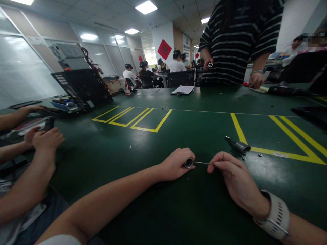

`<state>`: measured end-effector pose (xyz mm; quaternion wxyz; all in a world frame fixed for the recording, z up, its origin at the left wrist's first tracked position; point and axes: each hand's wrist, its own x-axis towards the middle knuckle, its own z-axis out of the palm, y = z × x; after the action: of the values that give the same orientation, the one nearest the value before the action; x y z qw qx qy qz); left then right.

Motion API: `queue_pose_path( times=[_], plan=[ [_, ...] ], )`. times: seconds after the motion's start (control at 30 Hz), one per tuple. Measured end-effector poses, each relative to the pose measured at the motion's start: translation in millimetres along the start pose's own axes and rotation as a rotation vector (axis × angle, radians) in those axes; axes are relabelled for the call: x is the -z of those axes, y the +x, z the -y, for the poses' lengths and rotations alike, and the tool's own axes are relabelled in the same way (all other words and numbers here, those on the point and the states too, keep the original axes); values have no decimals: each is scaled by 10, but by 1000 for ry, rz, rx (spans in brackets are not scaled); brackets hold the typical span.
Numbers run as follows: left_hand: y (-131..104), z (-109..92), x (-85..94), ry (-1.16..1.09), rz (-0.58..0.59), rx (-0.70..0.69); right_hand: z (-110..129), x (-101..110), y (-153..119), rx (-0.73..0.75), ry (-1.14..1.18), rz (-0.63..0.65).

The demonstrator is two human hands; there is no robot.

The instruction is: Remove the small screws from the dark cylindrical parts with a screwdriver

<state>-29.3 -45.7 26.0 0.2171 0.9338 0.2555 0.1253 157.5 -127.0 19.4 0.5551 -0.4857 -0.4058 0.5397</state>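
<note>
Near the middle of the green table, my left hand (177, 164) is wrapped round a dark metal cylinder (188, 163), whose round open end faces me. My right hand (231, 173), with a pale watch strap on its wrist, pinches a thin metal rod (203, 163) between thumb and fingers. The rod's other end reaches the cylinder's opening; whether it goes inside cannot be made out. A small ring (187, 178) lies just below my left hand. Beyond my right hand a grey cylindrical part with a narrow tip (241, 146) rests on its side, with several small nuts (243, 159) beside it.
Yellow tape outlines (157, 130) mark the green table (199, 131). At the left are another person's hands (48, 139) and a black metal frame (84, 86). A clipboard (183, 90) lies at the far edge. A person in a striped shirt (230, 44) stands across the table.
</note>
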Motion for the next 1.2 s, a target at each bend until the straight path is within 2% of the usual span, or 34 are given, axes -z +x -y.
queue_pose_path(
  times=[0.23, 0.53, 0.67, 0.9, 1.2],
  plan=[
    [-7, 26, -8, 4, 12, -23, -55, 37, -9, 37, -171, 92],
    [-26, 5, 22, -29, 4, -29, 29, -20, 13, -64, 8, 24],
    [-23, 10, 24, -29, 1, -23, 5, -6, -11, -15, -16, 10],
    [-19, 10, 25, -10, 25, -22, -46, 43, -44, 59, -219, 72],
    [-10, 20, -14, 2, -5, 5, 6, 11, -23, -22, -49, 17]
  ],
)
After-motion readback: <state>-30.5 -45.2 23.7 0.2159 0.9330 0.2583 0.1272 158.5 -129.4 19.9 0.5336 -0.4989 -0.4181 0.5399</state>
